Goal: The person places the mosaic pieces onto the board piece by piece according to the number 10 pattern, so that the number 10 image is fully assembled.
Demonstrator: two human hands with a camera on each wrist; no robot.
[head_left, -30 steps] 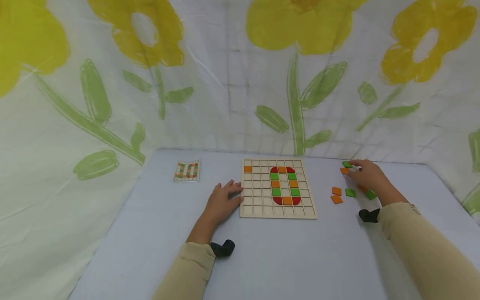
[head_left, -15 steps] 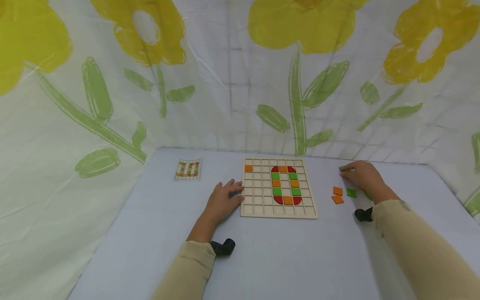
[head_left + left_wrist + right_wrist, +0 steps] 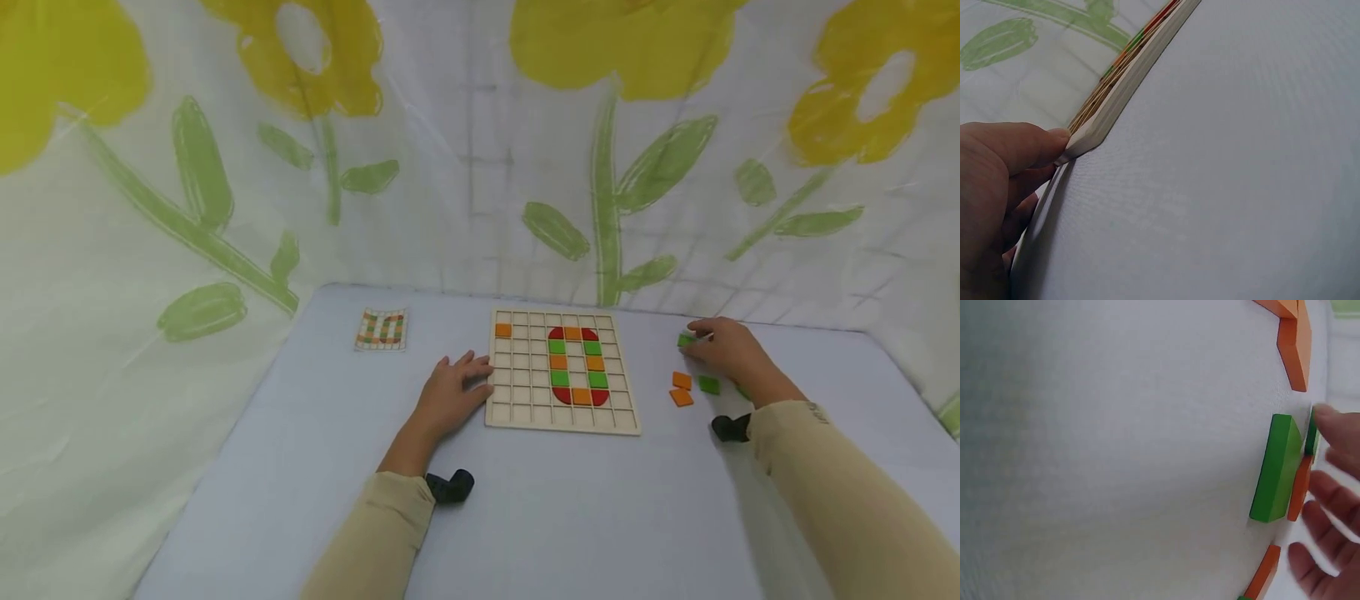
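Green tile point(image 3: 686, 340): at the right hand point(image 3: 726, 348), well right of the gridded board point(image 3: 520, 396)
Tile handling: probably light, stiff, smooth; best pinched by opposite edges
Right grip: thumb at tile; whether pinching, cannot tell
Left hand point(image 3: 447, 396): fingers relaxed against board's left edge
Tile change: fingertips wider apart than half a second ago, more green showing

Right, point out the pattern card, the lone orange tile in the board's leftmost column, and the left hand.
Pattern card point(image 3: 381, 330): head view, middle of its printed face.
Lone orange tile point(image 3: 503, 331): head view, centre of its top face.
Left hand point(image 3: 450, 397): head view, back of the hand.
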